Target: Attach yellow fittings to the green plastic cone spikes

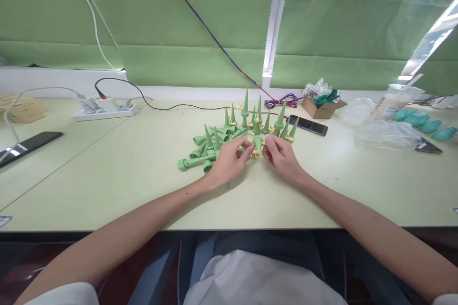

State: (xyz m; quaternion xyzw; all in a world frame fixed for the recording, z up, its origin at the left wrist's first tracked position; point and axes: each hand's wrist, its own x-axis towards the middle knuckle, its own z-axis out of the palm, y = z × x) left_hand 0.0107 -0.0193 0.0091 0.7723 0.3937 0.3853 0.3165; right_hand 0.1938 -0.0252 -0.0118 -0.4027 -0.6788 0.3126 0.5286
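A heap of green plastic cone-shaped spikes (214, 140) with small yellow fittings lies in the middle of the pale table (107, 176). Several stand upright at the back, others lie on their sides at the left. My left hand (229, 162) and my right hand (281, 155) meet just in front of the heap. Both pinch one green cone piece (257, 142) with a yellow fitting between their fingertips. Each hand's fingers are closed around that piece.
A white power strip (105, 110) with cables sits at the back left, and a dark phone (30, 143) lies near the left edge. Another phone (309, 125), a small cardboard box (324, 105), plastic bags (382, 133) and teal parts (429, 126) are at the right.
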